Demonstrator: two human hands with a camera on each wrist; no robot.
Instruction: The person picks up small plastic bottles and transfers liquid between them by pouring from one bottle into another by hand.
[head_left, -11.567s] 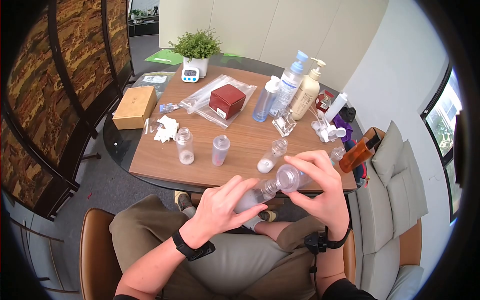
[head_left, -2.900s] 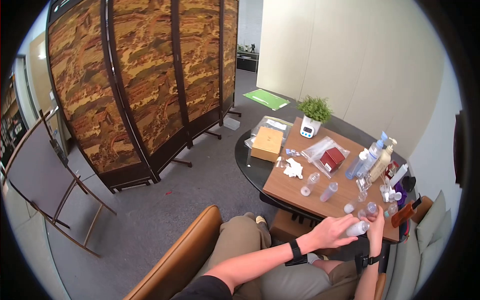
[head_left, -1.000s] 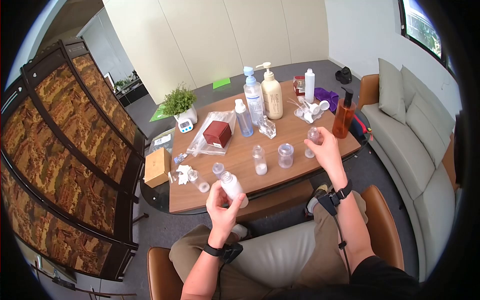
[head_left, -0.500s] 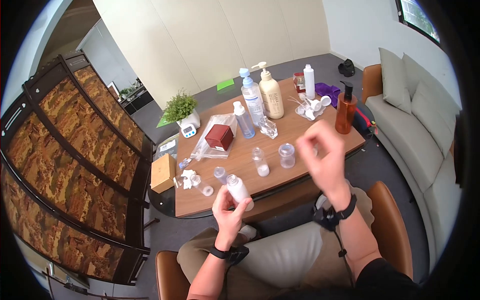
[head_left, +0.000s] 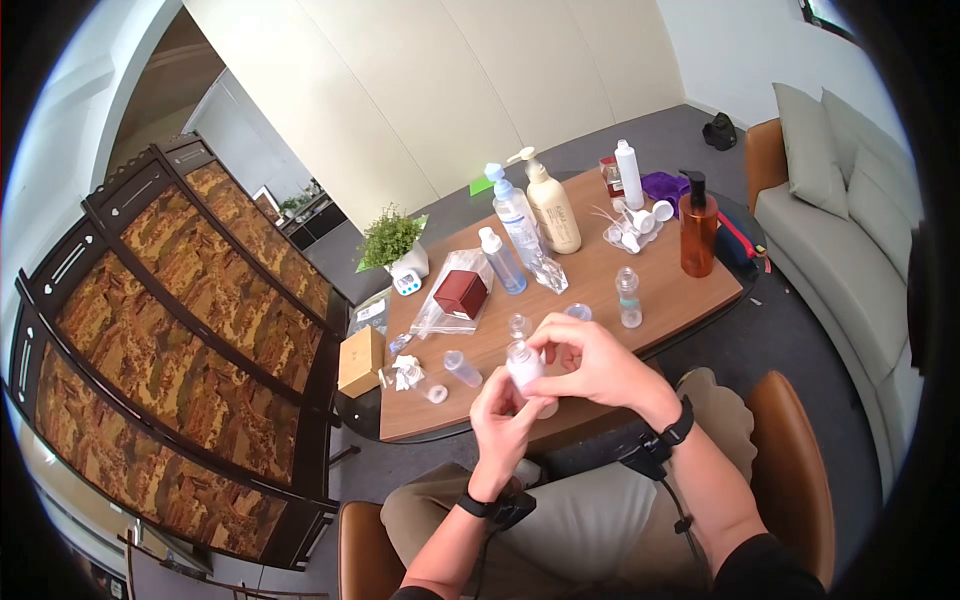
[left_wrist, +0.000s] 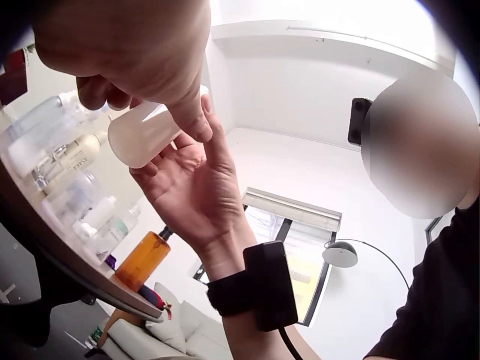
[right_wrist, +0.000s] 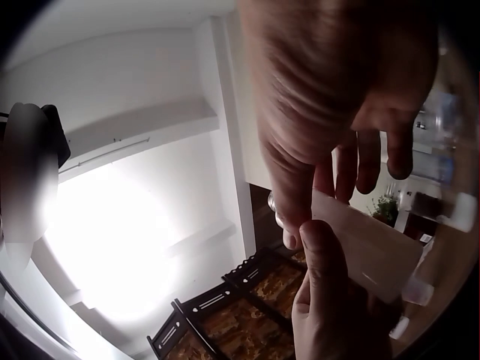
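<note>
In the head view my left hand (head_left: 503,425) grips a small frosted bottle (head_left: 524,366), open at the neck, above the table's front edge. My right hand (head_left: 600,370) holds the same bottle from the right, fingers and thumb around its upper part. Both thumbs lie close together on the bottle (left_wrist: 142,135) in the left wrist view. Behind the hands stand a clear bottle (head_left: 519,327) and a wider one (head_left: 578,312), both partly hidden. A small bottle (head_left: 628,298) stands further right; to the left are a frosted bottle (head_left: 462,368) and a tilted clear one (head_left: 428,388).
Pump bottles (head_left: 553,210), a blue bottle (head_left: 503,263) and white caps (head_left: 632,236) stand or lie toward the back. An amber pump bottle (head_left: 698,240) is at the right. A dark red box (head_left: 461,294), plant (head_left: 393,240) and cardboard box (head_left: 360,360) are at the left.
My right hand has let go of the small bottle at the right, lifted away, and come left onto the frosted bottle in my left hand. The head view has shifted slightly.
</note>
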